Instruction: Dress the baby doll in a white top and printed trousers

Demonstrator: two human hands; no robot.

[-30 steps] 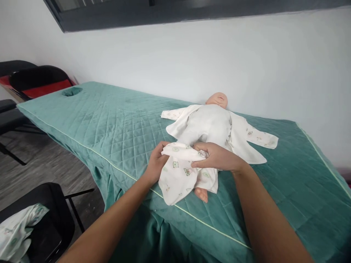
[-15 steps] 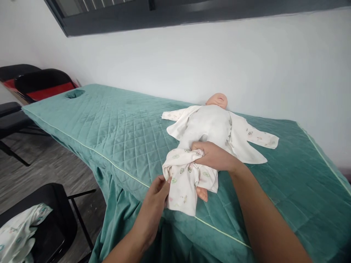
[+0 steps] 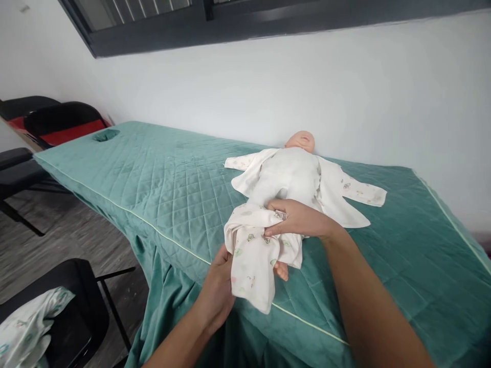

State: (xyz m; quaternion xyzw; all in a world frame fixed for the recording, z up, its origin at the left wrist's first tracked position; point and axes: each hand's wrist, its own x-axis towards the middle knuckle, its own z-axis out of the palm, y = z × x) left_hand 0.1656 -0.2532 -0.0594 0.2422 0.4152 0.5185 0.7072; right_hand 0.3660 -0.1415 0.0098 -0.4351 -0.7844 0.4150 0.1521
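Observation:
A baby doll (image 3: 293,171) lies on its back, head toward the wall and legs toward me. Its white jacket (image 3: 339,202) is spread open, both patterned sleeves stretched out sideways. White baby pants (image 3: 251,278) with small printed figures are bunched around the lower legs, one leg piece hanging over the bed's edge. From the other leg piece a bare foot (image 3: 282,270) sticks out. My right hand (image 3: 297,220) is closed on the top of the pants between the doll's legs. My left hand (image 3: 218,289) grips the hanging leg piece from its left side, its fingertips hidden behind the cloth.
The quilted green cover (image 3: 172,168) drapes over a long bed against a white wall. At its far left end is a face hole (image 3: 106,135). A black chair (image 3: 82,301) with a printed cloth (image 3: 34,324) stands at lower left; more chairs (image 3: 65,122) stand behind.
My left hand has shifted slightly, its fingers now further behind the pant leg, which hangs a little lower. My right hand keeps its place, its thumb now more visible along the cloth.

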